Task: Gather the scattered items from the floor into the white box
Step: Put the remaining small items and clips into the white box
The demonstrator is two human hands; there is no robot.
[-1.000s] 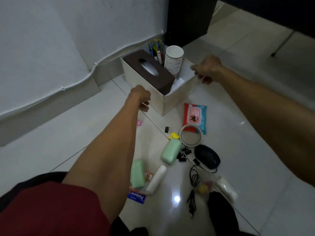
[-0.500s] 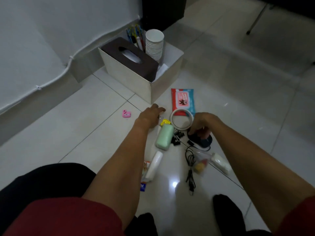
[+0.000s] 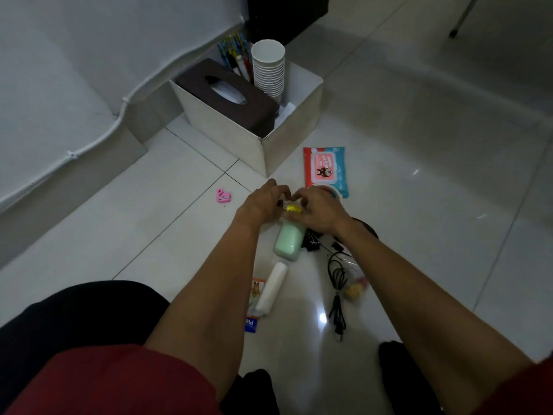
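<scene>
Yellow clip (image 3: 294, 208): between your left hand (image 3: 263, 202) and right hand (image 3: 320, 209).
Grip: curled; cannot tell what you pinch.
White box (image 3: 239, 139): 12 o'clock from hands.

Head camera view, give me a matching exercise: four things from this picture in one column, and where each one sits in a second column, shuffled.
1. stack of paper cups
2. small pink item
3. wet wipes pack
4. black cable

A. on the floor, nearer the camera than the green bottle
B. standing in the white box
C. alone on the floor, left of the left hand
D. flat on the floor, right of the box's near corner

Pairs: 1-B, 2-C, 3-D, 4-A.
</scene>
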